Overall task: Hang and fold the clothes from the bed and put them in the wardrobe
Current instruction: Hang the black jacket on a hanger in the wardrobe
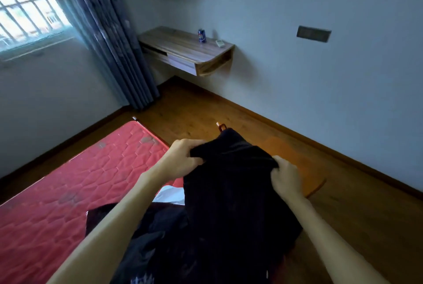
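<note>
- The left hand grips the bunched top edge of a dark garment, which is held up above the edge of the bed.
- The right hand clutches the same edge on the side away from the bed (fingers curled into the cloth).
- The garment hangs down between both forearms.
- More dark clothes and a white piece lie on the bed.

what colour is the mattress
The mattress is red with quilted stitching, clearest in the head view.
</note>
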The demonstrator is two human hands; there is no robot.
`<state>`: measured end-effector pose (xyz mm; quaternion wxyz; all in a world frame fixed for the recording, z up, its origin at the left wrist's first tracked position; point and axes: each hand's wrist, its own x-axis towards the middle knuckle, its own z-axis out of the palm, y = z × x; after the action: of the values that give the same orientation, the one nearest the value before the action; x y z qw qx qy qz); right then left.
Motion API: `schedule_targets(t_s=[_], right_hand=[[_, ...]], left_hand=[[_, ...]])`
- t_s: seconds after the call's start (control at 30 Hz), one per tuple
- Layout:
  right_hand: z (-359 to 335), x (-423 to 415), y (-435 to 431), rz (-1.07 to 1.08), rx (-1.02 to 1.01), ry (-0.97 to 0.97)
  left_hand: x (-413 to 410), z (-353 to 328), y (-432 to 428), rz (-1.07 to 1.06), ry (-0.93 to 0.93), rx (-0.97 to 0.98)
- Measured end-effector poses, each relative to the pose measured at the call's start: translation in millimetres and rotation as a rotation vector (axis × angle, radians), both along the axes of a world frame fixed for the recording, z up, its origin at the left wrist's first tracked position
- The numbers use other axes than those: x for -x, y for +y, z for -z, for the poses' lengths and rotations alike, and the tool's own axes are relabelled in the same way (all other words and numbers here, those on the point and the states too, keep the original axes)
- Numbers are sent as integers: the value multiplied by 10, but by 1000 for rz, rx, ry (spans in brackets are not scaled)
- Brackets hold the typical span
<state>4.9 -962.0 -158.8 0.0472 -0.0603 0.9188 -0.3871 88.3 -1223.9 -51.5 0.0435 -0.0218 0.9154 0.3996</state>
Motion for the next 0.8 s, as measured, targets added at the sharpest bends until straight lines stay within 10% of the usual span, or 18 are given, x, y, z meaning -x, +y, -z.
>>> schedule_targets(t_s=[0.23, 0.47, 0.63, 0.8], right_hand=[[-1312, -593, -987, -247, 187, 167], [-2347, -1101, -1788, -642, 555, 272], [-1968, -1077, -1730, -717, 378, 344], [-792, -1200, -1648, -625, 300, -274]], left_hand=[[-481, 7, -350, -1, -96, -4], [-664, -412, -279, -601, 649, -266], [-689, -913, -844, -832, 683, -478], [-850, -1215, -961, -815, 716, -642]])
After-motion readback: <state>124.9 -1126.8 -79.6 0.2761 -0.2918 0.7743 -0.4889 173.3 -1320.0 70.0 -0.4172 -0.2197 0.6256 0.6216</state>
